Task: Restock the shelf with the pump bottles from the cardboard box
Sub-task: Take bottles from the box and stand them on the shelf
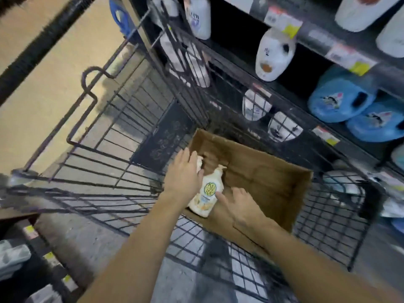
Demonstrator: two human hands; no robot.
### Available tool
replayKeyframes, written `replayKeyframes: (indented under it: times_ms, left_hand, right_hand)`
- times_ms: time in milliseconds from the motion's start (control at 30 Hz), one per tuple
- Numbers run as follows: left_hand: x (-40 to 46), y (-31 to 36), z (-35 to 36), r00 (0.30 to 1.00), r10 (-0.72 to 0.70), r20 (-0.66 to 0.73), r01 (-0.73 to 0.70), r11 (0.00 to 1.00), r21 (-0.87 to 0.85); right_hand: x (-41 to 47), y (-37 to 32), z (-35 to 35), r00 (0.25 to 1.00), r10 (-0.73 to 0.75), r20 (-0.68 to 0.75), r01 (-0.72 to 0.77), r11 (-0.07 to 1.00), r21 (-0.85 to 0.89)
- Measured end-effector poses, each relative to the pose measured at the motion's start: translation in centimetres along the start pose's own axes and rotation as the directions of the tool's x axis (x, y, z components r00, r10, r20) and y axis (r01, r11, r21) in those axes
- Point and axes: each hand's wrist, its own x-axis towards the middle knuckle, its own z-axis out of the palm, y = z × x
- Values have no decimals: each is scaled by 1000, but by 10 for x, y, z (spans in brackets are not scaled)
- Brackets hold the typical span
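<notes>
Pump bottle (207,192) lies at the near-left corner of the cardboard box (269,178). It should be gripped round the body by both loosely spread hands, left hand (182,174) and right hand (242,205), neither closed yet.

Two bare forearms reach forward and down from the bottom edge, side by side. The left hand (182,171) is palm down, fingers together and curved, thumb tucked toward the right. The right hand (238,203) sits lower and nearer, back facing up, index finger extended to the left, other fingers loosely curled. The hands are near each other but apart.
</notes>
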Motion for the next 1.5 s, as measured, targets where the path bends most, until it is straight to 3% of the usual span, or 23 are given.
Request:
replayKeyframes:
  times_ms: [133,300,433,600,667,767,833,1000,1200,1333,1500]
  left_hand:
    - [58,-29,63,986,-14,163,17,1000,-16]
    - [102,-55,135,922,-68,382,41,996,78]
    - [114,-65,169,907,-103,409,24,981,194]
    - [126,-63,179,892,-154,425,60,972,227]
    - [127,-61,178,872,-182,455,107,977,185]
    - [117,-56,176,807,-177,563,219,976,-7]
    - [106,-49,174,810,-135,571,220,972,-82]
    - [78,-14,148,905,-38,424,105,985,-137]
    - [37,76,69,981,87,174,-39,965,-260]
    - [-23,147,8,982,188,-30,-187,917,-351]
    - [-130,265,-70,930,271,-249,-349,863,-365]
  right_hand:
    - [94,1,73,982,179,64,-184,980,81]
    - [162,21,96,926,376,-26,-350,883,313]
    - [175,32,107,913,402,66,-369,748,552]
    - [173,24,111,875,478,71,-414,665,621]
    - [167,26,109,877,477,52,-397,661,637]
    - [152,37,105,868,496,42,-386,617,686]
    - [138,49,98,871,492,7,-365,636,680]
    - [92,77,62,913,378,-154,-206,752,626]
    - [10,95,-19,888,265,-375,49,757,651]
    - [-74,121,-81,823,203,-531,220,748,626]
    - [-217,174,-161,715,141,-685,421,695,583]
